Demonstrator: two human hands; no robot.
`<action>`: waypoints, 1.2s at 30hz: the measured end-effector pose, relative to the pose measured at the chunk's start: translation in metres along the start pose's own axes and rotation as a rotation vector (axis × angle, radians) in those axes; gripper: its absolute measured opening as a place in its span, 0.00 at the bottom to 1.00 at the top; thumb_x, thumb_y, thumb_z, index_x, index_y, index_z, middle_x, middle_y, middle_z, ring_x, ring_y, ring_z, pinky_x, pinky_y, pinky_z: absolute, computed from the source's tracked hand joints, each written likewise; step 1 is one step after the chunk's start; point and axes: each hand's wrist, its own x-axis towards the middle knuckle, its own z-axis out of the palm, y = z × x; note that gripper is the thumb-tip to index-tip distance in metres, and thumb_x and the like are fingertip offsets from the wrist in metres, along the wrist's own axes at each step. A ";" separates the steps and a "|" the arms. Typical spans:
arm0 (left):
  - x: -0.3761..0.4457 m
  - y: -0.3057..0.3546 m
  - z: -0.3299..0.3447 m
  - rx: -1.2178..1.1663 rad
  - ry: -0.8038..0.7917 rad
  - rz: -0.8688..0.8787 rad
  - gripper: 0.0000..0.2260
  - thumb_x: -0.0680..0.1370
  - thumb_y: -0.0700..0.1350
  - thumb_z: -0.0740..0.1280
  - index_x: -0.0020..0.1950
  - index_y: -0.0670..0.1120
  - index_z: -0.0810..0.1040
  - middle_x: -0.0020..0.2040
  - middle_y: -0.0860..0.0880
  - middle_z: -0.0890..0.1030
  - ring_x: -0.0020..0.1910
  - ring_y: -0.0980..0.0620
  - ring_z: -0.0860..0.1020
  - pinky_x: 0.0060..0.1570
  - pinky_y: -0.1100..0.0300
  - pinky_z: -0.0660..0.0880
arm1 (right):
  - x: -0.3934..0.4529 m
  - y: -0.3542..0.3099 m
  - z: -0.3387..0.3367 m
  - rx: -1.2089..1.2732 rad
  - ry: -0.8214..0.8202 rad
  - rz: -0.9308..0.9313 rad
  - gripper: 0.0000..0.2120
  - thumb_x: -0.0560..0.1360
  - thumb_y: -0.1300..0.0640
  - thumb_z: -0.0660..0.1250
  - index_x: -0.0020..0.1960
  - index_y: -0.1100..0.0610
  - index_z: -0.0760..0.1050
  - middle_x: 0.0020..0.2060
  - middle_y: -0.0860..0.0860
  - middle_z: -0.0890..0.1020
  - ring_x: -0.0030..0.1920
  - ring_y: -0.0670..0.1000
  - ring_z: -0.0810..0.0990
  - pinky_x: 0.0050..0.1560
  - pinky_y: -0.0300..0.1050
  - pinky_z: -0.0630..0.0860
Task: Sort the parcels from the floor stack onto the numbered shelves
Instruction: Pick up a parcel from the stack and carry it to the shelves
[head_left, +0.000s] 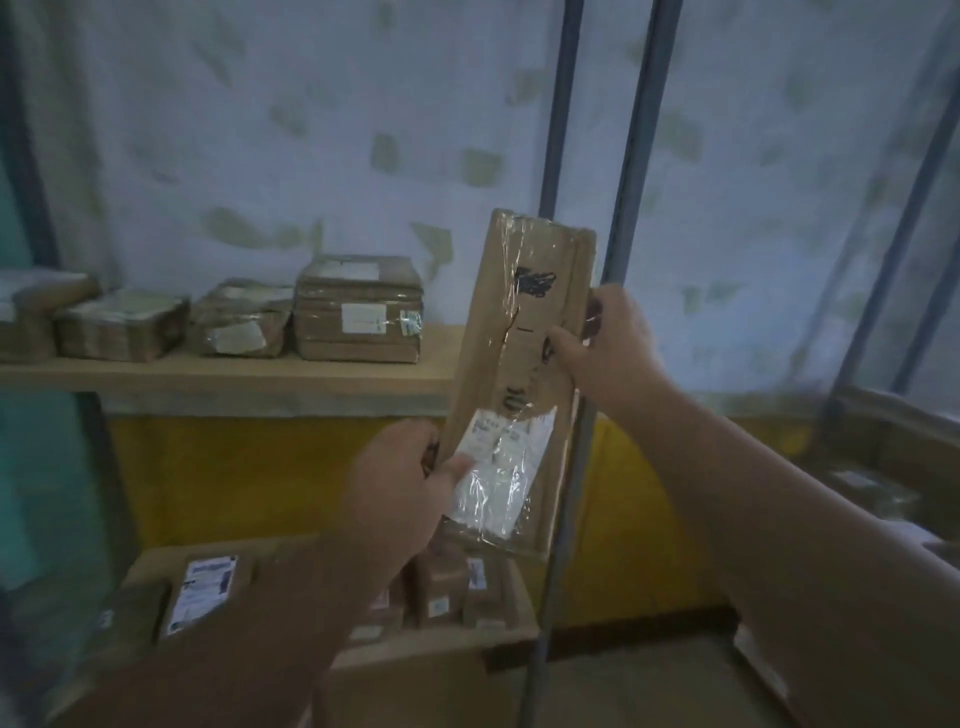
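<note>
Over on the left, the upper shelf (223, 371) already carries a row of wrapped parcels, the tallest of them a taped box (358, 309) with a white label on its front. Below it, a lower shelf (447, 636) holds more labelled packets, partly hidden behind the forearm.

Now the left hand (400, 488), fingers curled round the bottom left edge of a long flat parcel (519, 374), thumb lying across its white shipping label (493, 467). The parcel stands nearly upright in the air, in front of the shelf's blue upright post (566, 519), clear of every shelf, with black marker scribbles down its taped face. I can't read what the marker says.

Then the right hand (605, 345), clamped on the parcel's right edge at mid-height, fingers behind, thumb on the front. Both hands have it firmly.

By the look of it this is the reading step: label turned to the eyes, number being checked. The next move calls for matching that number to a shelf, then tipping the long parcel flat and sliding it into free room, perhaps right of the taped box
</note>
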 end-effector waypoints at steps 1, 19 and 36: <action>0.008 0.005 -0.006 -0.012 0.012 -0.005 0.09 0.77 0.53 0.71 0.40 0.53 0.77 0.35 0.53 0.80 0.32 0.58 0.79 0.30 0.63 0.74 | 0.012 -0.002 0.001 0.027 -0.005 -0.026 0.13 0.75 0.50 0.70 0.54 0.49 0.69 0.50 0.46 0.75 0.46 0.42 0.75 0.45 0.42 0.76; 0.203 0.060 -0.015 0.391 0.046 0.038 0.09 0.80 0.45 0.67 0.41 0.44 0.74 0.38 0.49 0.77 0.35 0.51 0.76 0.30 0.59 0.68 | 0.192 0.041 0.066 0.194 -0.121 -0.099 0.17 0.76 0.57 0.65 0.64 0.47 0.72 0.45 0.44 0.82 0.45 0.48 0.83 0.43 0.47 0.83; 0.280 0.036 0.019 0.755 -0.050 0.007 0.12 0.80 0.47 0.67 0.62 0.49 0.82 0.48 0.51 0.82 0.40 0.56 0.76 0.35 0.63 0.68 | 0.267 0.101 0.173 0.293 -0.409 -0.034 0.07 0.76 0.62 0.62 0.46 0.64 0.77 0.39 0.58 0.82 0.31 0.50 0.74 0.25 0.37 0.69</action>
